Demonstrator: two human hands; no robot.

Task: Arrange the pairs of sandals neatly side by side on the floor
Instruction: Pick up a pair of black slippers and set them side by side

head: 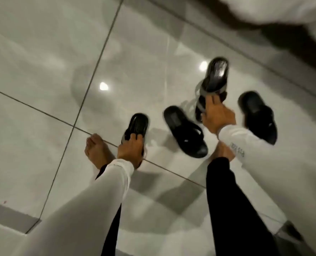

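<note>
Holding one grey-strapped sandal (135, 131) low-centre in left hand (129, 150), fingers curled over its strap; right hand (217, 115) grips its mate (213, 80) mid-right, blurred. Two black sandals lie skewed & well apart: one (185, 131) btwn the hands, one (258, 115) far right. Nothing paired on the tile floor (42, 71) yet. Sleeve print (237, 149) unreadable.

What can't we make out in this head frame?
- Left hand covers the rear of its sandal; lifted or resting, cannot tell.
- Right hand hides the lower part of its sandal; motion blur smears the straps.
- Right foot: mostly hidden behind the leg and sleeve.
- Sleeve print: too blurred to read.
</note>
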